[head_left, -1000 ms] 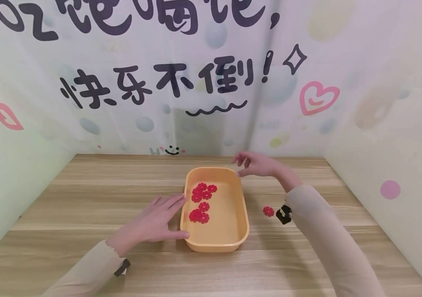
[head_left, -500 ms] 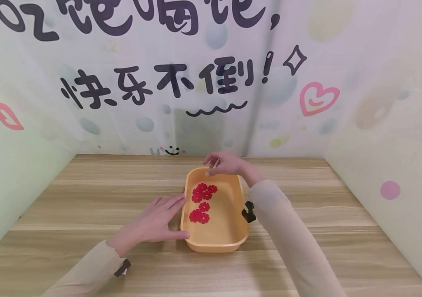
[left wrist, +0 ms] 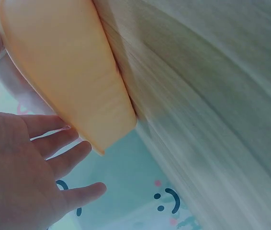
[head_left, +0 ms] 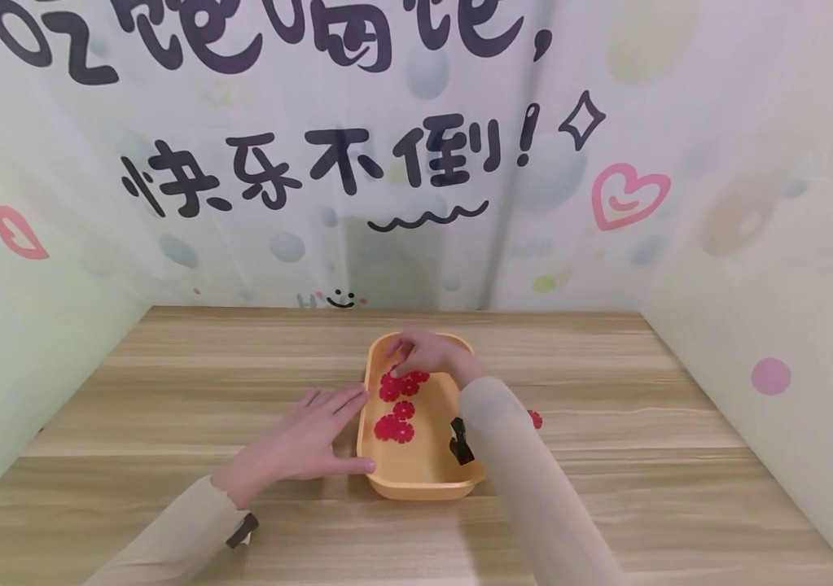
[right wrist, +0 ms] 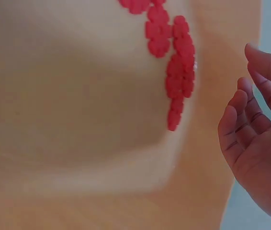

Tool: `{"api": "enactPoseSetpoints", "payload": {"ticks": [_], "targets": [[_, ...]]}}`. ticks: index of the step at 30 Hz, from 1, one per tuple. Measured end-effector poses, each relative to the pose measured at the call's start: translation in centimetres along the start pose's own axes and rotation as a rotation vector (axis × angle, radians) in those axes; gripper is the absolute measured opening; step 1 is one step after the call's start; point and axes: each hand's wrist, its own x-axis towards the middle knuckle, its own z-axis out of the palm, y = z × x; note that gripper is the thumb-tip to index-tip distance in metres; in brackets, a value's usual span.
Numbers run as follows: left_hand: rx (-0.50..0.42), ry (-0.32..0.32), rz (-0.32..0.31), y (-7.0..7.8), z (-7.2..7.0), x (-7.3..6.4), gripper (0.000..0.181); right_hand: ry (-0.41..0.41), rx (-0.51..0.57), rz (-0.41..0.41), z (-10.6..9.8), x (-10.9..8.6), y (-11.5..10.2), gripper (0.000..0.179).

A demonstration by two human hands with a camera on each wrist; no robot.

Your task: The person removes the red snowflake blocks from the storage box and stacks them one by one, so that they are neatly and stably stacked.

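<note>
A peach-coloured plastic tray point(head_left: 427, 460) stands on the table with several red flower-shaped discs point(head_left: 396, 427) inside, mostly along its left side. My left hand point(head_left: 295, 435) lies against the tray's left rim, thumb and fingers spread and mostly straight; the left wrist view shows fingertips right at the rim beside the outer wall point(left wrist: 73, 62). Over the tray's far end is my right hand point(head_left: 427, 354), overlapping the farther discs in the head view. In the right wrist view, that hand point(right wrist: 260, 129) has loosely bent fingers with nothing between them, apart from the piled discs point(right wrist: 178, 72).
One loose red disc point(head_left: 537, 419) lies on the wood-grain table point(head_left: 643, 488) right of the tray, partly hidden by the right sleeve point(head_left: 526, 480). A printed cloth wall point(head_left: 255, 260) rises at the back, with side walls left and right.
My right hand has moved left from beyond the tray's right rim, over its far end, then lower toward the farther discs. My left hand, the tray and the discs stay put.
</note>
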Motion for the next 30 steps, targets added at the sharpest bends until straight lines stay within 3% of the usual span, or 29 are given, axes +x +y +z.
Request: {"api": "enactPoseSetpoints", "payload": {"ticks": [15,30], "targets": [[-0.006,-0.005,0.003,0.1,-0.1,0.0,0.090,-0.090,-0.070,0.026,2.3,0.6,1.3,0.021],[-0.008,-0.008,0.001,0.2,-0.2,0.0,0.090,-0.073,-0.142,0.079,2.5,0.5,0.9,0.025]]}}
